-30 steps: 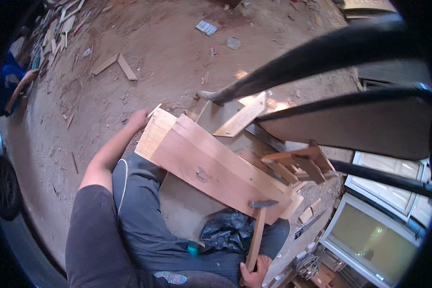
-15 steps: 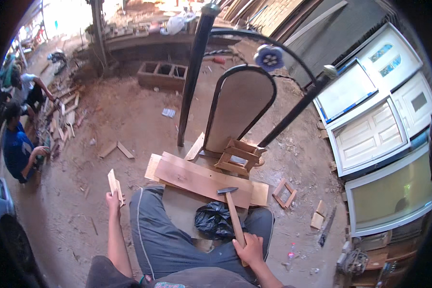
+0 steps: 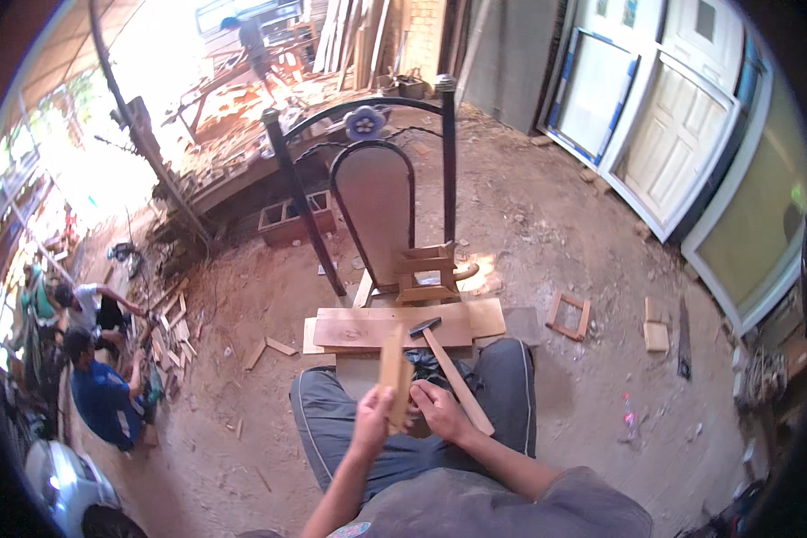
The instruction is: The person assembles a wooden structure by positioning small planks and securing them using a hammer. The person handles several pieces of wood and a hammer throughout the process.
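My left hand [image 3: 378, 423] is closed round a light wooden piece [image 3: 394, 377], held upright above my lap; it seems to be more than one strip together. Close beside it, my right hand [image 3: 439, 414] has its fingers drawn together at the wood's right side; what they pinch, if anything, is hidden. A hammer [image 3: 457, 381] lies free, its head on the reddish plank [image 3: 359, 329] and its handle slanting down to my right thigh. Behind the plank stands a small wooden frame assembly [image 3: 425, 274]. A black plastic bag [image 3: 426, 366] shows partly between my knees.
A metal-framed chair back [image 3: 374, 206] rises beyond the planks. On the dirt at right lie a small wooden frame [image 3: 568, 316], wood blocks [image 3: 655, 336] and a saw-like tool [image 3: 684, 341]. White doors [image 3: 677, 134] lean at right. Two people crouch at left by wood scraps [image 3: 175, 336].
My right hand has let go of the hammer, which now lies on the plank and my thigh. My left hand has brought the wooden piece in from the left, beside my right hand. The view has shifted.
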Demonstrator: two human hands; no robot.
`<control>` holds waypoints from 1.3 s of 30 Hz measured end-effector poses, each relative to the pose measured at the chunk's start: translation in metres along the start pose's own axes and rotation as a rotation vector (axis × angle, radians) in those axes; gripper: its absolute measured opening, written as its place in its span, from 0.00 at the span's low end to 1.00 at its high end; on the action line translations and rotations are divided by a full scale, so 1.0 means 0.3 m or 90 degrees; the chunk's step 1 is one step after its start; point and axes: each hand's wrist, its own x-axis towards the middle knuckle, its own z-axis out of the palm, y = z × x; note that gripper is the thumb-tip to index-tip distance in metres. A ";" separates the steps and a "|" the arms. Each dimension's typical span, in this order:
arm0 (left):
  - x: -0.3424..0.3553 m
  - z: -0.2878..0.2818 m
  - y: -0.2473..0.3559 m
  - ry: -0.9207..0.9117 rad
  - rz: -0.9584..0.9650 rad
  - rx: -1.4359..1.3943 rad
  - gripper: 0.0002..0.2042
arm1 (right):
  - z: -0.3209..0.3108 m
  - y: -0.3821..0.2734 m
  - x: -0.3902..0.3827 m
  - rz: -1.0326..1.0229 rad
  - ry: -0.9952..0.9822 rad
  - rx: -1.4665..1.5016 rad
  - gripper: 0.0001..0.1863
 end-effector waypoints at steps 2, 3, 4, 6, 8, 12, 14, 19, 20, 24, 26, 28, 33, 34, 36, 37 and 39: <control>-0.014 0.061 -0.051 -0.028 0.022 -0.056 0.17 | 0.010 0.033 -0.049 0.036 0.006 0.116 0.20; -0.022 0.058 -0.062 -0.036 0.033 -0.024 0.17 | 0.010 0.044 -0.068 0.059 -0.001 0.197 0.19; -0.028 0.053 -0.072 -0.052 0.018 -0.003 0.17 | 0.006 0.051 -0.087 0.098 -0.008 0.280 0.19; -0.036 0.035 -0.087 -0.071 -0.008 0.026 0.17 | -0.001 0.058 -0.102 0.089 0.009 0.210 0.18; -0.043 0.017 -0.096 -0.070 -0.028 0.037 0.17 | 0.000 0.063 -0.103 0.099 0.007 0.118 0.17; -0.047 0.011 -0.115 -0.003 0.024 -0.048 0.18 | 0.022 0.095 -0.076 -0.019 0.094 0.176 0.15; -0.050 0.003 -0.119 0.007 0.019 -0.073 0.19 | 0.029 0.118 -0.067 0.024 0.085 0.261 0.15; -0.026 -0.057 -0.128 0.014 0.042 -0.104 0.18 | -0.005 0.136 -0.054 0.051 0.143 0.297 0.15; -0.013 -0.072 -0.132 0.006 0.072 -0.119 0.18 | -0.018 0.132 -0.050 0.052 0.134 0.336 0.15; 0.045 -0.141 -0.151 0.111 0.014 -0.069 0.19 | -0.033 0.130 -0.036 0.136 0.104 0.327 0.15; 0.068 -0.157 -0.173 0.128 0.023 -0.107 0.20 | -0.012 0.148 -0.035 0.196 0.088 0.320 0.18; 0.082 -0.170 -0.196 0.167 -0.021 -0.097 0.18 | 0.014 0.179 -0.041 0.267 0.069 0.294 0.19; 0.098 -0.195 -0.249 0.155 -0.039 -0.191 0.16 | 0.064 0.241 -0.035 0.323 -0.048 0.169 0.21; 0.101 -0.203 -0.255 0.150 -0.043 -0.196 0.18 | 0.068 0.244 -0.030 0.317 -0.057 0.165 0.20; 0.108 -0.219 -0.262 0.152 -0.062 -0.205 0.23 | 0.070 0.238 -0.015 0.339 -0.057 0.145 0.19; 0.112 -0.226 -0.261 0.128 -0.053 -0.206 0.24 | 0.071 0.229 -0.006 0.315 -0.054 0.139 0.19; 0.116 -0.230 -0.259 0.105 -0.066 -0.189 0.25 | 0.067 0.201 0.011 0.288 -0.034 0.120 0.21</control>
